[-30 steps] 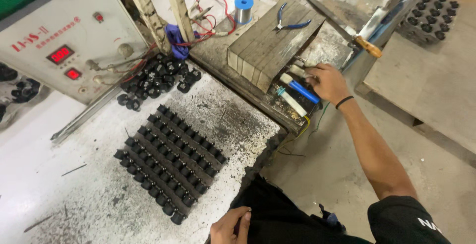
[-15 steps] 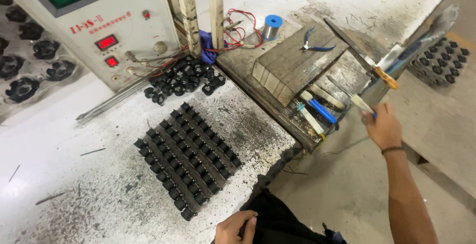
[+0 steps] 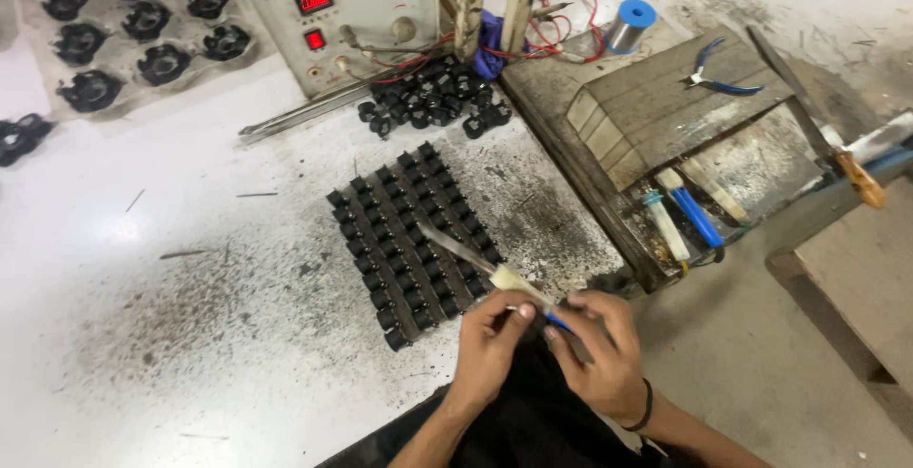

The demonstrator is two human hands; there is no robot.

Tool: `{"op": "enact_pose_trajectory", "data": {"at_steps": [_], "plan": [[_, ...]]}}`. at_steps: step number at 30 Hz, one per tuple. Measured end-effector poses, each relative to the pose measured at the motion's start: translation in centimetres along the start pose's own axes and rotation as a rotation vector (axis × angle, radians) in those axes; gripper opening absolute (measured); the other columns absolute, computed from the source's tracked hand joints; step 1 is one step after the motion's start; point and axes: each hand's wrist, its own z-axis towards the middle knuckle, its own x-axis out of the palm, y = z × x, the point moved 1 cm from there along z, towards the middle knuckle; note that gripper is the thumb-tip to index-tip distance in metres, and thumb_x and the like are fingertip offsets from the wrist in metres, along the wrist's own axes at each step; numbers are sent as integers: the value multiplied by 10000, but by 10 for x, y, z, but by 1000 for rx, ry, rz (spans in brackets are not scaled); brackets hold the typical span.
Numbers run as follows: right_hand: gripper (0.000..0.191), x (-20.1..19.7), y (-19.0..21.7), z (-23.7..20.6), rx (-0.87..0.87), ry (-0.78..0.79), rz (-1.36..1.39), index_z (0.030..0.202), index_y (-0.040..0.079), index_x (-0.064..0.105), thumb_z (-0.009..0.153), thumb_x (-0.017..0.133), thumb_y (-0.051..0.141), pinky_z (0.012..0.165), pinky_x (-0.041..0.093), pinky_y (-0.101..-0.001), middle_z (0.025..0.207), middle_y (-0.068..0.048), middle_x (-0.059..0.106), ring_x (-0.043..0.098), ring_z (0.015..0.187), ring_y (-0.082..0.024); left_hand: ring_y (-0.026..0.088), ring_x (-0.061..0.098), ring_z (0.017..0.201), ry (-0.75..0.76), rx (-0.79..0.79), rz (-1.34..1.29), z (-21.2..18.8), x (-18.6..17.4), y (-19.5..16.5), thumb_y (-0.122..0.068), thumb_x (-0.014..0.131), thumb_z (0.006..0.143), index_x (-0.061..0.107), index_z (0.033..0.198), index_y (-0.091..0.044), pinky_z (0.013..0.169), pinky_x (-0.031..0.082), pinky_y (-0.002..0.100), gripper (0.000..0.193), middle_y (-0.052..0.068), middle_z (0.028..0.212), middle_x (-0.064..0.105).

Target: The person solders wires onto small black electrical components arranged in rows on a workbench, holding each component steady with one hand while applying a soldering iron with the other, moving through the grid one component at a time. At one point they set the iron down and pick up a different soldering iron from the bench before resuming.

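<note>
Both hands meet at the table's near edge around a thin tool (image 3: pixel 475 259) with a flat metal blade, a cream wrapped handle and a blue end. My left hand (image 3: pixel 490 344) pinches the cream handle. My right hand (image 3: pixel 604 349), with a black band on its wrist, grips the blue end. The blade points up and left, over the near corner of a block of small black parts (image 3: pixel 409 235) laid in tight rows on the white table (image 3: pixel 190 268).
A grey machine (image 3: pixel 333 2) with red displays stands at the back, a loose pile of black parts (image 3: pixel 433 102) in front of it. At the right are a wooden block (image 3: pixel 666 107), blue-handled pliers (image 3: pixel 718 73), a wire spool (image 3: pixel 630 26) and blue-handled tools (image 3: pixel 694 216). Trays of black parts (image 3: pixel 133 26) lie back left.
My right hand came back from the tools at the right with the bladed tool. My left hand rose from my lap to take hold of it. The view shifted left.
</note>
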Motion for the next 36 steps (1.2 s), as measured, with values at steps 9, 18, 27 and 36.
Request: {"op": "enact_pose_trajectory", "data": {"at_steps": [9,18,27,36], "plan": [[958,82,-16,8,337,192,1105,1564,-14,322,922,694,593,974,552,-402,1310,-177,608,660,1129,-281,138,667,938,55,2,-163,-14,-26,-22,-55,654,1013,733,1106,46,817,546,253,158,81,1039,723],[593,75,-67,-6,985,154,1886,1412,-124,554,1054,586,348,1032,484,-463,1184,-281,687,651,1136,-373,182,562,621,-440,610,1057,-81,-93,-74,76,752,804,758,1043,-12,546,439,327,255,60,796,714],[440,51,-62,-39,1055,174,1797,1299,-73,641,1009,619,257,977,502,-472,1112,-262,691,650,1065,-346,246,610,748,-497,380,1159,-85,-115,-69,58,755,800,711,1074,-45,622,512,363,296,64,945,712],[361,33,-8,-31,287,495,606,1091,-91,677,916,648,223,710,564,-307,1009,-210,718,720,803,-246,205,654,719,-416,241,1123,-92,-114,-44,-8,782,793,740,1092,-69,578,531,346,307,65,994,642]]}}
